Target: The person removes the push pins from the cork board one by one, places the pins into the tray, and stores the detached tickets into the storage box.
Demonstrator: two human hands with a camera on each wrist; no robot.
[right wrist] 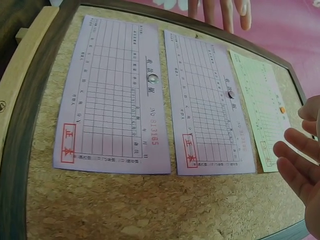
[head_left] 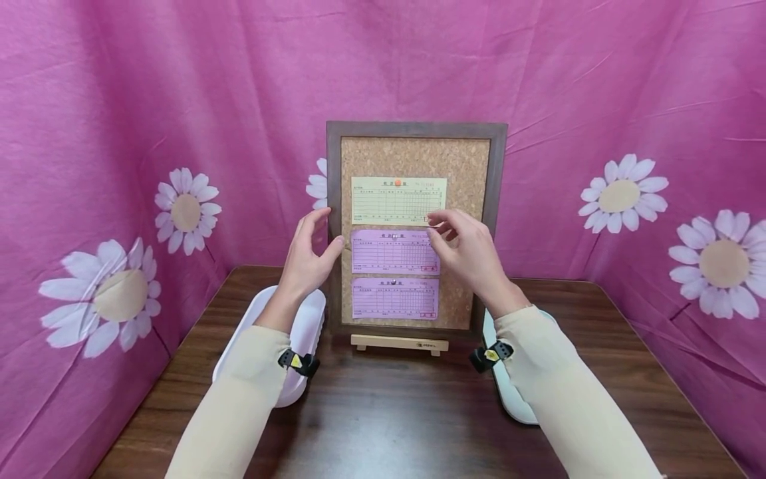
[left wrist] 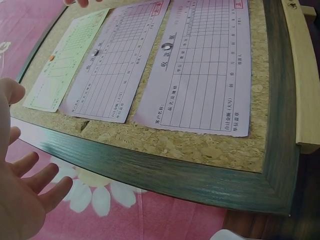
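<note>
A framed cork board (head_left: 457, 303) stands upright on a small wooden easel (head_left: 397, 342). A pale yellow-green receipt slip (head_left: 380, 203) hangs at the top under an orange pushpin (head_left: 397, 182). Below it are a middle purple slip (head_left: 389, 254) and a lower purple slip (head_left: 389, 303), each with a small pin at its top. My left hand (head_left: 306, 256) is beside the board's left edge, fingers spread and holding nothing. In front of the yellow-green slip's lower right corner is my right hand (head_left: 469, 253), its fingers loosely bent. The right wrist view shows nothing between those fingers (right wrist: 295, 165).
A whitish oblong tray (head_left: 314, 313) lies under my left forearm on the brown wooden table (head_left: 383, 419). Partly hidden by my right forearm is a mint-green tray (head_left: 514, 409). A pink cloth with daisies (head_left: 568, 86) hangs behind and at both sides.
</note>
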